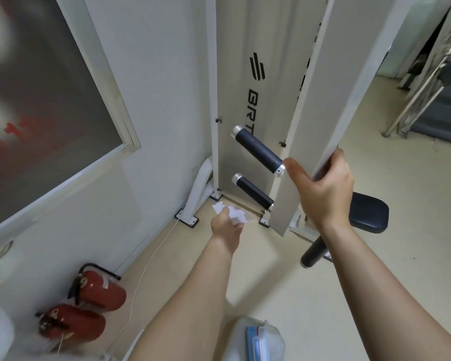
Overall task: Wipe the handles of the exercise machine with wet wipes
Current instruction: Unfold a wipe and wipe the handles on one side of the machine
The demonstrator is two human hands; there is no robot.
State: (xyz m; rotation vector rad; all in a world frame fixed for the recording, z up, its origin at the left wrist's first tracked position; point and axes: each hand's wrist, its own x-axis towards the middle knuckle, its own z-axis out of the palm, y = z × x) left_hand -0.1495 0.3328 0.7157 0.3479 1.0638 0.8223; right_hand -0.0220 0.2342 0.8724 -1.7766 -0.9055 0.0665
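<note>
Your left hand [225, 225] has its grip closed round the scrunched wet wipe [232, 213], down low near the lower handle [253, 190]. Your right hand [323, 188] has its grip curled round the white bar [331, 100] of the machine, next to the upper handle [258, 151]. Hold that bar steady, wrap the wipe all the way round one handle, and rub from the shiny end to the other end, turning as you go.
</note>
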